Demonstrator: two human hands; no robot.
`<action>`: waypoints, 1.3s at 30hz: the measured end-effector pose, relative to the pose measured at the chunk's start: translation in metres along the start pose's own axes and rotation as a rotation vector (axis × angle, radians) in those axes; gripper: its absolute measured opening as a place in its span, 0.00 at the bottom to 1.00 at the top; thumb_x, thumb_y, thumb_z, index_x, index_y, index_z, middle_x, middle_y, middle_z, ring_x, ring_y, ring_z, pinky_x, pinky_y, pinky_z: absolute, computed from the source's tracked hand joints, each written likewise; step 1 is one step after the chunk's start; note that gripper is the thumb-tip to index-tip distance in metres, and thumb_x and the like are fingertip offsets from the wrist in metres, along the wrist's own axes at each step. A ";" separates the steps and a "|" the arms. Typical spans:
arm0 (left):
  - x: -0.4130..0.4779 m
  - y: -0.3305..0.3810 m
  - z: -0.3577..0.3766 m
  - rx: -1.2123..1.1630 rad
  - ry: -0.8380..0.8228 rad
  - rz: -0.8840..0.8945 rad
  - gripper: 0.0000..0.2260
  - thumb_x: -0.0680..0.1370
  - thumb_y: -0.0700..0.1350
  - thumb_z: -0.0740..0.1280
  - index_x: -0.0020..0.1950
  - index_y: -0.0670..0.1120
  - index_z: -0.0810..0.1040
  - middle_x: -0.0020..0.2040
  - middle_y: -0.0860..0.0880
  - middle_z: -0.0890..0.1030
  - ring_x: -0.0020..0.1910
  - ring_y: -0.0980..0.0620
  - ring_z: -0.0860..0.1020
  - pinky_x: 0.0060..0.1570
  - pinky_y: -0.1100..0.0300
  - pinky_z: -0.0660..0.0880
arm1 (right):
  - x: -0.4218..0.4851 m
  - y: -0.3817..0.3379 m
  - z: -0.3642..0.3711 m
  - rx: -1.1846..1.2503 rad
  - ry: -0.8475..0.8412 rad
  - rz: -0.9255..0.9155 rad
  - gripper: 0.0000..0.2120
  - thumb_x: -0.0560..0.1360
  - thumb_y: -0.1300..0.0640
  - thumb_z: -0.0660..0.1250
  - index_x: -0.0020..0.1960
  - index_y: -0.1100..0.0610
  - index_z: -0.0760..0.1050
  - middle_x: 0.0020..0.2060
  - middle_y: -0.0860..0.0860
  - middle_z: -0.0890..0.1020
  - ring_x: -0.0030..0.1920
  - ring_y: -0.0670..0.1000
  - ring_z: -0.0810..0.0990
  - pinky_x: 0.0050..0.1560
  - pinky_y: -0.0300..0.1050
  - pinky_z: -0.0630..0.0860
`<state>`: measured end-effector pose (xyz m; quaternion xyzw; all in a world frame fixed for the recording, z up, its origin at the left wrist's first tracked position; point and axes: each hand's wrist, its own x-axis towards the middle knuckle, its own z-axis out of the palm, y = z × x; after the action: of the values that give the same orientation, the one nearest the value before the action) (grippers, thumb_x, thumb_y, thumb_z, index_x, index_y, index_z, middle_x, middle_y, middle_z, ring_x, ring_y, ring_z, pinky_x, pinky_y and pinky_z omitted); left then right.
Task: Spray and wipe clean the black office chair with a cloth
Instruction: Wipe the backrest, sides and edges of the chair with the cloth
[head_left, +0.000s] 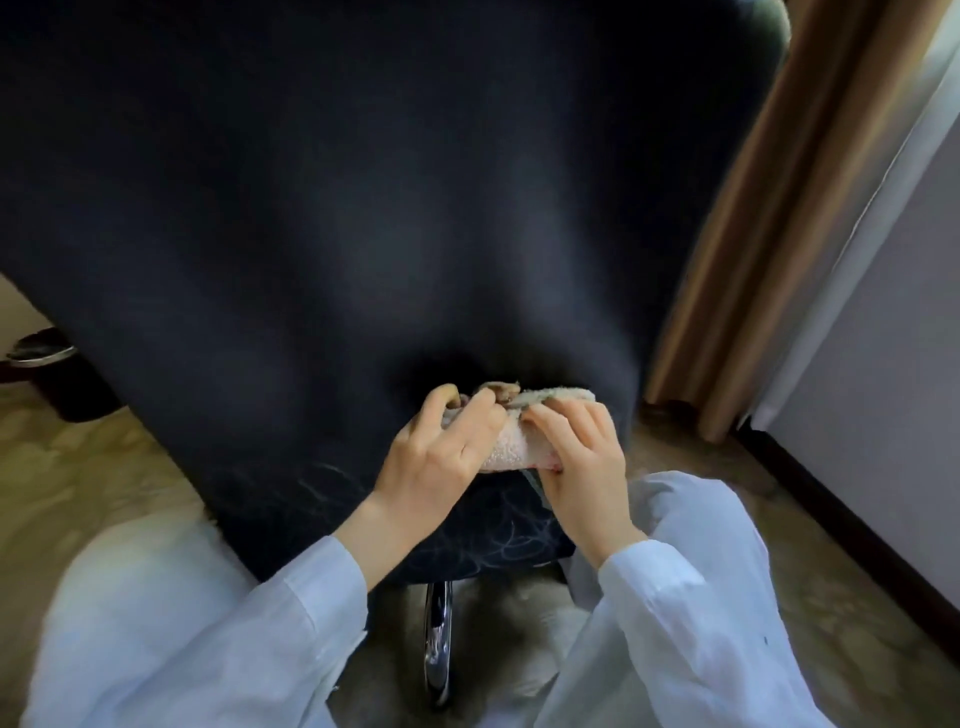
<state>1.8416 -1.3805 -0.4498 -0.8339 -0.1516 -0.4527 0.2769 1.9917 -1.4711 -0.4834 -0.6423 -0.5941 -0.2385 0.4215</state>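
Gripping a fuzzy beige cloth (511, 436), bunched into a roll: left hand (436, 467) and right hand (582, 467), both closed on it. Cloth touches matte black chair (337, 208) fabric; chrome leg (438, 644) below.

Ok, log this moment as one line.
stage: wiping | left hand: on cloth | right hand: on cloth | surface: lower chair back | spray bottle: not in view

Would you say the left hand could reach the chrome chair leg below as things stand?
Probably yes: the left hand is busy gripping the cloth, but nothing visibly blocks the way down to the chrome leg.
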 end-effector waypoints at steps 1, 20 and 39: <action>-0.019 0.002 0.005 -0.020 -0.028 -0.015 0.12 0.76 0.30 0.65 0.52 0.44 0.82 0.54 0.49 0.81 0.46 0.44 0.78 0.32 0.59 0.79 | -0.013 -0.002 0.011 0.001 -0.034 0.016 0.15 0.70 0.61 0.72 0.56 0.59 0.79 0.54 0.54 0.80 0.57 0.55 0.72 0.62 0.45 0.68; 0.041 -0.115 -0.105 0.004 0.207 -0.294 0.13 0.74 0.30 0.68 0.56 0.41 0.82 0.53 0.44 0.81 0.49 0.42 0.75 0.50 0.55 0.73 | 0.127 -0.136 -0.021 0.032 0.318 -0.307 0.15 0.72 0.70 0.66 0.56 0.60 0.81 0.52 0.59 0.80 0.50 0.61 0.75 0.50 0.45 0.71; -0.173 -0.069 -0.016 -0.123 -0.253 -0.059 0.10 0.79 0.36 0.62 0.52 0.45 0.82 0.46 0.49 0.81 0.45 0.49 0.78 0.42 0.57 0.78 | -0.081 -0.055 0.123 -0.103 -0.282 -0.369 0.28 0.66 0.68 0.76 0.64 0.58 0.73 0.60 0.55 0.74 0.55 0.57 0.75 0.51 0.55 0.79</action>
<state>1.7021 -1.3348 -0.5652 -0.8949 -0.1816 -0.3602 0.1906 1.9002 -1.4186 -0.5998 -0.5705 -0.7414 -0.2496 0.2502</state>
